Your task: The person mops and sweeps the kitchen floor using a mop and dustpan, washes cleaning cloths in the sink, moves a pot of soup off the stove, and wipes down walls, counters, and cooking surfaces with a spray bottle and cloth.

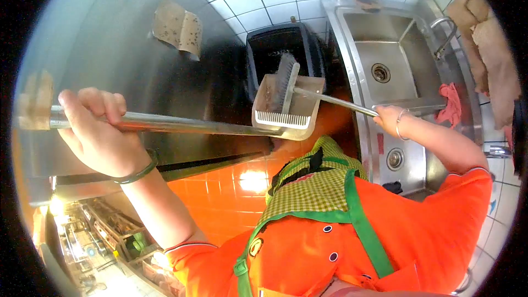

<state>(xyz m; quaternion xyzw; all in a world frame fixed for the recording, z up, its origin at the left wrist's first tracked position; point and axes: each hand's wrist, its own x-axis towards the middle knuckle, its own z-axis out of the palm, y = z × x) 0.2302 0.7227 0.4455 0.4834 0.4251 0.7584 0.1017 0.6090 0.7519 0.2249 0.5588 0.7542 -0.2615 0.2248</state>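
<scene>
- Orange smooth-knit shirt (429, 214) sits nearest, beneath a soft yellow-green checked apron (313, 187) edged in flat green bands.
- Left hand (102, 132) is closed firmly round a long, shiny metal tube (203, 126), the dustpan's pole. It looks stiff and slick; with the pan so far out, it probably feels end-heavy, so a hold lower down would steady it.
- Beige hard-plastic dustpan (302, 132) with a row of pale comb teeth is at the pole's far end, tilted over the near edge of an open black plastic bin (253, 60); whether they touch, I cannot tell. Its thin walls look light and fairly rigid.
- Grey-backed broom head (289, 85) lies across the pan, its dark bristles likely springy. The slim metal handle (335, 100) seems the best place to grip and turn it.
- Right hand (388, 120) is curled round that handle, beside the brushed-steel double sink (357, 126); its palm is hidden.
</scene>
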